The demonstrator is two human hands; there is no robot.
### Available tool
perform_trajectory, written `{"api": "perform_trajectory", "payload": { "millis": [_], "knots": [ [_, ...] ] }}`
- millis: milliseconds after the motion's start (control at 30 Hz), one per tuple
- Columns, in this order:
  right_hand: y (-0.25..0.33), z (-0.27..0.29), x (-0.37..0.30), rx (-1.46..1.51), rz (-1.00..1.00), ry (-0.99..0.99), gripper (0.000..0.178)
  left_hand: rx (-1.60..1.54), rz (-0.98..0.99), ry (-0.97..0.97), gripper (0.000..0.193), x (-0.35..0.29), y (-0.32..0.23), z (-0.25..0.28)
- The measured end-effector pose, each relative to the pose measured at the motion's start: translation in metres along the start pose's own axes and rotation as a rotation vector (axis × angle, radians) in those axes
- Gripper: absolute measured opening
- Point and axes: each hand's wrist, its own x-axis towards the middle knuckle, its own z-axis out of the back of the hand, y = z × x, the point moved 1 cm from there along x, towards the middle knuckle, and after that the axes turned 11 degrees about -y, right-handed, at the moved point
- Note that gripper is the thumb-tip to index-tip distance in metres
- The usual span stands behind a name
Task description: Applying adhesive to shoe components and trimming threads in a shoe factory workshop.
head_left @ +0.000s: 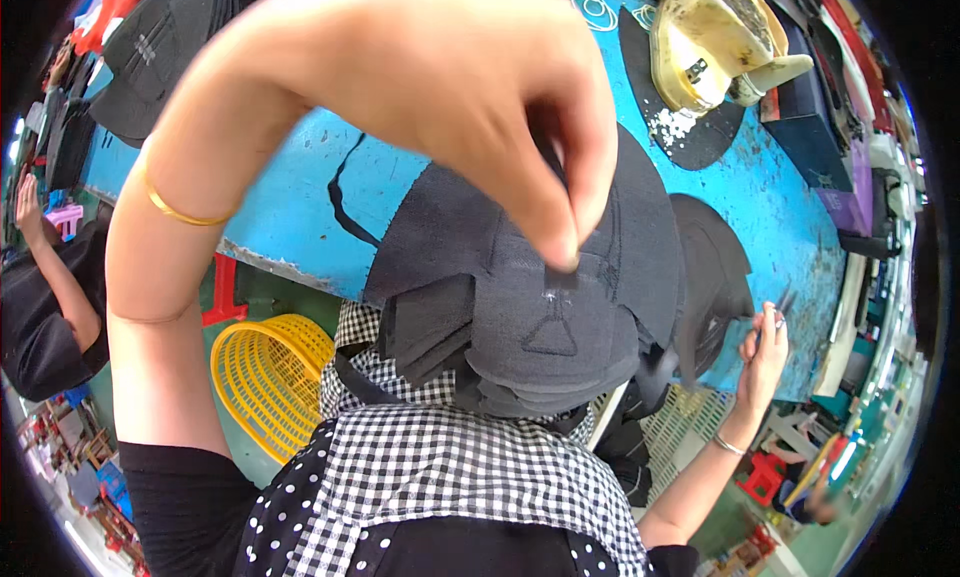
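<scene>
My left hand (480, 107) reaches across the upper middle of the view, its thumb and forefinger pinched together. Whatever sits in that pinch is too small to make out. Just below the fingertips lies a stack of black fabric pieces (420, 212), draped over the table's near edge toward my lap. The top piece carries a stitched triangle outline and a small pale mark. Out to the right, my right hand (762, 362) is raised with its fingers closed on a small dark tool (786, 303), blurred. Beside that hand rests another black fabric piece (712, 277).
The worn blue table (790, 202) carries a stained cream-coloured device (705, 42) on a black piece with white crumbs. More black pieces (150, 57) are piled at the far left. A yellow basket (270, 377) stands at lower left; another person's arm (60, 277) shows beyond it.
</scene>
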Motion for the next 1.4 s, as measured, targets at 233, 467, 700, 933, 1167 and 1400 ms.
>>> {"api": "perform_trajectory", "payload": {
  "millis": [233,467,700,933,1167,1400],
  "knots": [
    [0.025,-0.029,-0.027,0.270,0.124,0.043,0.022,0.012,0.009,0.266,0.018,0.038,0.030,-0.024],
    [0.092,-0.129,-0.094,-0.006,0.526,0.401,0.016,0.107,0.019,0.200,0.020,0.034,0.028,-0.033],
    [0.123,-0.188,-0.096,-0.603,1.166,0.719,0.020,0.348,-0.042,-0.048,0.021,0.023,0.026,-0.021],
    [0.138,-0.190,-0.080,-0.493,1.077,1.079,0.019,0.222,0.039,-0.038,0.015,0.020,0.030,-0.026],
    [0.136,-0.203,-0.082,-0.758,1.301,0.675,0.019,0.209,0.061,-0.014,0.016,0.022,0.032,-0.025],
    [0.153,-0.205,-0.085,-0.751,1.037,0.626,0.023,0.242,0.015,-0.006,0.014,0.014,0.029,-0.020]
  ]
}}
